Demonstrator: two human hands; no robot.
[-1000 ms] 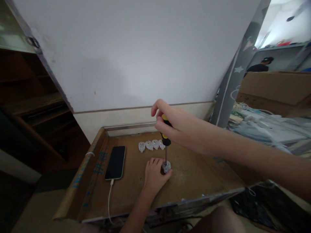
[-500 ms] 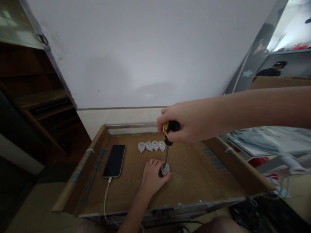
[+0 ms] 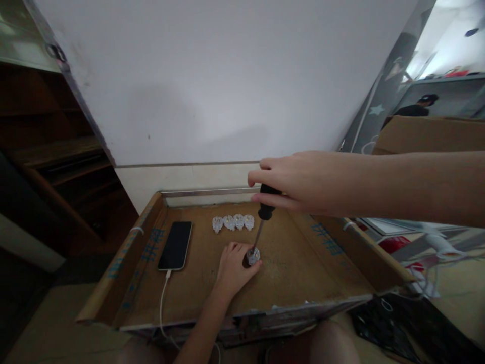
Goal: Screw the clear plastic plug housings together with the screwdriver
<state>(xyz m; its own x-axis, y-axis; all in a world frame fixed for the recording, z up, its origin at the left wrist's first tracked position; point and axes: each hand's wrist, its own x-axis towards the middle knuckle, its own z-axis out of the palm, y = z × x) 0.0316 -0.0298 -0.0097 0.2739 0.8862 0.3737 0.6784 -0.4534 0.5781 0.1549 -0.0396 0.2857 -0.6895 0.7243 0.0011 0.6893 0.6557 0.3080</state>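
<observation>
My right hand is wrapped round the dark handle of a screwdriver, its shaft slanting down. The tip meets a small clear plastic piece on the brown cardboard surface. From the left, my left hand grips that piece between thumb and fingers. Behind it, several similar clear pieces lie side by side in a row.
A dark-screened phone with a white cable lies at the left of the cardboard. Raised cardboard edges flank the surface. A white wall panel stands behind. A person is far off at right.
The fingers of my right hand have shifted round the screwdriver handle, more stretched out than before. The whole view has moved slightly, while my left hand stays on the clear piece.
</observation>
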